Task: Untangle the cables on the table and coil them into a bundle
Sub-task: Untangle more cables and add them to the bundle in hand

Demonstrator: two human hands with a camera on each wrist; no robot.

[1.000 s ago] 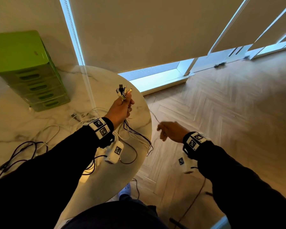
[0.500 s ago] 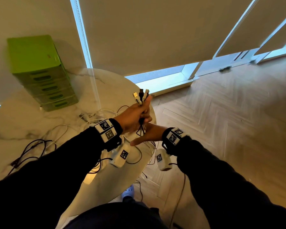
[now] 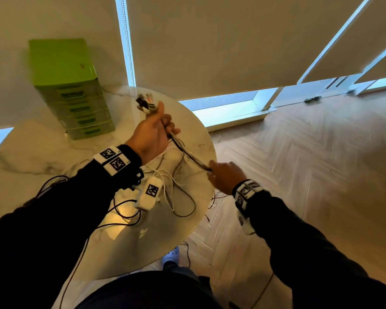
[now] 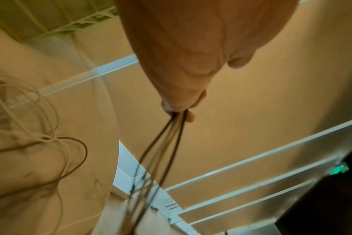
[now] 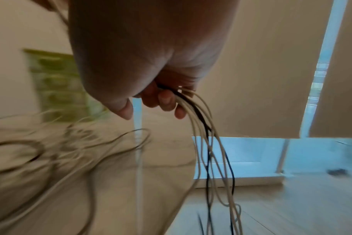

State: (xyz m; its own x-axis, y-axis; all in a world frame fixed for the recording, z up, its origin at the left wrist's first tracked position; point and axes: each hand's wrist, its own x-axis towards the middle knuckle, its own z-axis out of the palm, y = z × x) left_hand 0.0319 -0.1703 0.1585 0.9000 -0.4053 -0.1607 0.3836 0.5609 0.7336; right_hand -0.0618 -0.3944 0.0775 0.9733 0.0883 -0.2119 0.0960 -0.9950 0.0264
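Now | left hand (image 3: 153,132) gripping cable plugs (image 3: 145,103) | right hand (image 3: 226,178) closing round cable bundle (image 3: 191,156) | strands running taut diagonally between them, slack trailing below right hand

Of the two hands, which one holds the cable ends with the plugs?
The left hand. The plugs stick up above its thumb, over the table. The right hand grips the same cables lower down, where only bare cord shows.
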